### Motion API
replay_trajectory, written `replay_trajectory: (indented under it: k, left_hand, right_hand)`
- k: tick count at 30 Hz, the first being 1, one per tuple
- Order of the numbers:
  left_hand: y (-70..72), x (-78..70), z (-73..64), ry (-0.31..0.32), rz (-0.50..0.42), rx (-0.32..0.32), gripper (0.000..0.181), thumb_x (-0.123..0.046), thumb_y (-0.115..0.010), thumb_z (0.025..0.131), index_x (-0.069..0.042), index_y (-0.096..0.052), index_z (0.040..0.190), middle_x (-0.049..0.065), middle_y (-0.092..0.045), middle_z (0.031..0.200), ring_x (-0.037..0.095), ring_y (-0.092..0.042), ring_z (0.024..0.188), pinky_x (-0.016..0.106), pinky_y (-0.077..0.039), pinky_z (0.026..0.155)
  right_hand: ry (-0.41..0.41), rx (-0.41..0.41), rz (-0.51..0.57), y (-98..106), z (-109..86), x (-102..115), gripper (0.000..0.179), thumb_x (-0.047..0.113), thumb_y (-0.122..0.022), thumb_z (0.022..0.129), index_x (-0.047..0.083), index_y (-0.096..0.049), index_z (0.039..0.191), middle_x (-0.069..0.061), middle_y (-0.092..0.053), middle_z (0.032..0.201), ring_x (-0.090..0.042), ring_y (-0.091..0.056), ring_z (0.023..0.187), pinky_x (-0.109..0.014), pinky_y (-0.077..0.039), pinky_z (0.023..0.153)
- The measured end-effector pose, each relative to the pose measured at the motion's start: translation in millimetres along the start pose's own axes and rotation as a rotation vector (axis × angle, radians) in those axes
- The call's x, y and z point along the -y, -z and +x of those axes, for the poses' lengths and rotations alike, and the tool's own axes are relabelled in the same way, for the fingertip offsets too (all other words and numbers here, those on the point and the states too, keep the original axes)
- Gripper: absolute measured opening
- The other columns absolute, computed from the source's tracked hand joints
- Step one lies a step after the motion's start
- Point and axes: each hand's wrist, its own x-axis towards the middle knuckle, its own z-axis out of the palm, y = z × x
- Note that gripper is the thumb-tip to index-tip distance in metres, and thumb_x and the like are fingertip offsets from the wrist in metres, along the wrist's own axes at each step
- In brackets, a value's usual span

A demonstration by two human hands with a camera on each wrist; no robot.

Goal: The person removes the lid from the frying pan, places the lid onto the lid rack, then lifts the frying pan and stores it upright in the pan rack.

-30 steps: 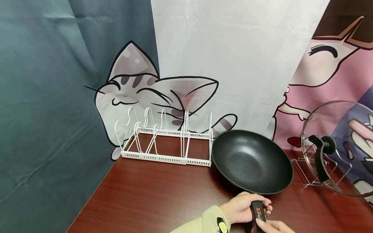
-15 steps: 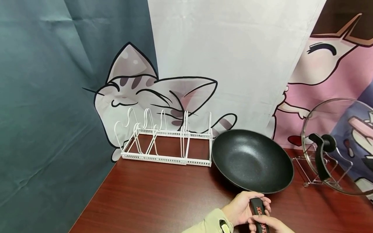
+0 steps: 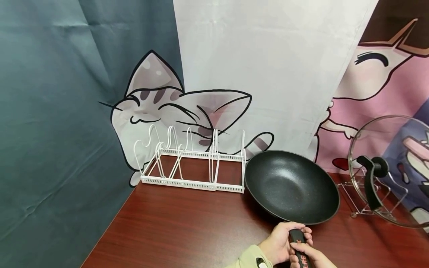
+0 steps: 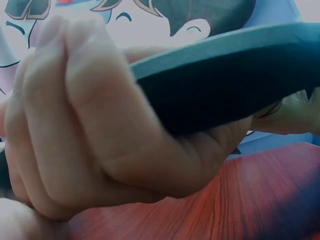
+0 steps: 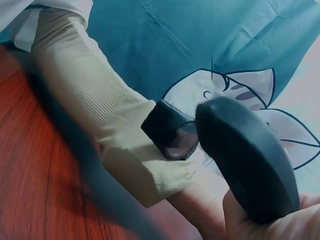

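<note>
A black wok point(image 3: 291, 186) rests on the table at the right of the head view, its black handle point(image 3: 296, 235) towards me. My left hand point(image 3: 275, 243) holds the handle close to the pan, fingers curled round from beneath. Behind it my right hand point(image 3: 313, 254) grips the same handle with the thumb on top, partly covering the red lettering. The handle point(image 4: 225, 80) juts out of a curled hand in the left wrist view. Up close in the right wrist view, the handle's rounded end point(image 5: 245, 155) stands before the left sleeve point(image 5: 120, 125).
A white wire rack point(image 3: 181, 183) with upright dividers stands left of the wok, almost against its rim. To the right, a glass lid point(image 3: 370, 182) with a black handle leans in a small metal stand point(image 3: 358, 208). Printed curtains hang behind the red-brown table point(image 3: 187, 223).
My right hand has slid forward along the handle and closed round it, thumb now over the lettering. My left hand stays near the pan. The wok has barely moved.
</note>
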Motion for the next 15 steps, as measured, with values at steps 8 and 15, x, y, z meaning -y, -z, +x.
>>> replay_trajectory:
  k: [8,15]
  left_hand:
    - [-1.9,0.2,0.6,-0.001,-0.031,0.006,0.016,-0.019,-0.045,0.082,-0.012,-0.060,0.083,-0.004,-0.057,0.071,0.009,-0.055,0.065,0.020,-0.042,0.067]
    - [-8.9,3.8,1.7,0.050,-0.163,0.032,0.011,-0.015,-0.043,0.082,-0.012,-0.054,0.082,-0.008,-0.045,0.066,0.001,-0.040,0.059,0.012,-0.028,0.058]
  right_hand:
    - [-0.019,-0.022,-0.074,-2.5,0.3,-2.9,0.025,0.024,-0.039,0.097,0.018,-0.062,0.088,0.011,-0.055,0.075,0.002,-0.047,0.065,-0.014,-0.039,0.062]
    - [-0.021,-0.120,-0.144,-6.8,-2.5,-3.1,0.022,0.020,-0.043,0.091,0.018,-0.061,0.079,0.012,-0.047,0.066,0.004,-0.040,0.058,-0.014,-0.032,0.057]
